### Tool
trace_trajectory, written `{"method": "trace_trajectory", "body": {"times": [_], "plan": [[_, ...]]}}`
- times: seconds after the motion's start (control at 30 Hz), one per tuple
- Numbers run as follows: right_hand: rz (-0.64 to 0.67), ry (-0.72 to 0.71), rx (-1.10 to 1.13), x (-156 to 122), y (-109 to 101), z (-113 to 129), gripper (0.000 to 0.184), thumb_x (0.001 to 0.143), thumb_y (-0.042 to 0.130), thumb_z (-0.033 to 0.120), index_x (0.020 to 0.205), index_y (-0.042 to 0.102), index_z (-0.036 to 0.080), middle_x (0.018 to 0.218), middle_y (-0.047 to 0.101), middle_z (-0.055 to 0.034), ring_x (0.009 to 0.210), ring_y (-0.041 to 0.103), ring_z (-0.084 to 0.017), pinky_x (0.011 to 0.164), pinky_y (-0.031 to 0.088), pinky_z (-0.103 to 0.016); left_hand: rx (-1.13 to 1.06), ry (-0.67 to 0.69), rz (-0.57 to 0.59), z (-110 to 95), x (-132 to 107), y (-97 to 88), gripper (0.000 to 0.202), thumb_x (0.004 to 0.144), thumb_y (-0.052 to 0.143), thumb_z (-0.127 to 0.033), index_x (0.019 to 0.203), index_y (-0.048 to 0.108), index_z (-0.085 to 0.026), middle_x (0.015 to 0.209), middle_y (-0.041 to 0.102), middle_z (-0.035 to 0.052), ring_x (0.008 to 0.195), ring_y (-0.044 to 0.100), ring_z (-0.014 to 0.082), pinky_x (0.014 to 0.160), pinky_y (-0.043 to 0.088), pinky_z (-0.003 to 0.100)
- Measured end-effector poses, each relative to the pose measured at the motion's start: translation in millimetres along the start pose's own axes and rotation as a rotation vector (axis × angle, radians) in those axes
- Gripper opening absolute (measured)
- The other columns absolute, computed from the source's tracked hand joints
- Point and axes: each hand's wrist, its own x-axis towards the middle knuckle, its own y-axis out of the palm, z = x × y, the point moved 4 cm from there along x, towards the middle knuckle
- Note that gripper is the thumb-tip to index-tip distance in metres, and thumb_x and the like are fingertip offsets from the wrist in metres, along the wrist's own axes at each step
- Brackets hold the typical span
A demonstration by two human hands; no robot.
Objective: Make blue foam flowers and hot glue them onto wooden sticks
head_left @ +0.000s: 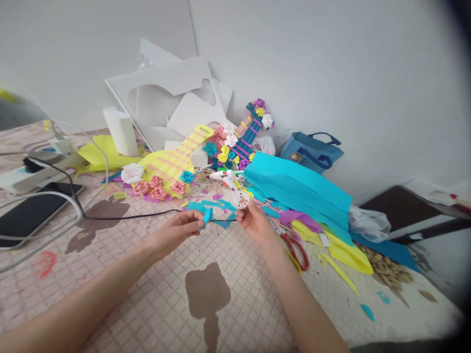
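My left hand (186,224) is closed in a pinch on a small folded piece of turquoise crepe paper (208,215). My right hand (255,221) has its thumb and fingers closed on a white round piece (242,199) with a ring of small dark dots. Just beyond it is a white hot glue gun (227,177), nozzle pointing left; I cannot tell whether the round piece is joined to its handle. Turquoise scraps (217,205) lie behind both hands. Behind them leans a yellow guitar-shaped cutout (167,164) with paper flowers.
Left are a phone (37,213), a power strip (35,174) and a black cord (136,215). Right are red-handled scissors (299,250), turquoise crepe paper (298,191), yellow paper (349,252) and peanuts (390,269). Behind stand a blue decorated cutout (248,137), white boards (176,78) and a blue bag (309,149).
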Motion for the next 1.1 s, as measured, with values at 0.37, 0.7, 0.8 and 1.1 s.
{"method": "trace_trajectory", "body": {"times": [0.37,0.7,0.8,1.1], "plan": [[0.307,0.284,0.203,-27.8,48.2,-19.5,0.038,0.073,0.069,0.055,0.068,0.060,0.018,0.059,0.052,0.0030,0.048,0.038,-0.006,0.043,0.030,-0.020,-0.178,-0.007,0.064,-6.8,-7.0,11.1,0.017,0.084,0.058,-0.034,0.080,0.053,-0.019,0.127,0.052,0.0104,0.117,0.051,0.0248,0.091,0.047,0.041],[0.321,0.162,0.138,-36.3,47.4,-11.1,0.040,0.082,0.056,0.058,0.077,0.063,0.019,0.066,0.055,0.0010,0.051,0.048,-0.008,0.046,0.036,-0.022,-0.541,-0.160,0.104,-0.2,-4.6,15.6,0.021,0.076,0.070,-0.034,0.074,0.059,-0.017,0.083,0.063,0.0026,0.079,0.060,0.0141,0.079,0.049,0.031],[0.208,0.048,0.080,-35.6,41.3,-2.4,0.030,0.085,0.056,0.050,0.086,0.063,0.021,0.075,0.058,0.0009,0.055,0.051,-0.008,0.049,0.041,-0.023,-0.550,-0.167,0.080,0.0,-3.6,12.5,0.019,0.075,0.072,-0.032,0.073,0.061,-0.017,0.079,0.063,0.0010,0.074,0.058,0.0122,0.075,0.048,0.029],[0.278,-0.055,-0.060,-39.3,45.9,12.6,0.016,0.077,0.070,0.031,0.084,0.060,0.021,0.075,0.061,0.0020,0.061,0.056,-0.009,0.057,0.048,-0.025,-0.530,-0.104,0.110,2.6,-1.0,13.0,0.018,0.076,0.072,-0.030,0.075,0.062,-0.015,0.078,0.063,0.0008,0.074,0.058,0.0119,0.075,0.045,0.026]]}}
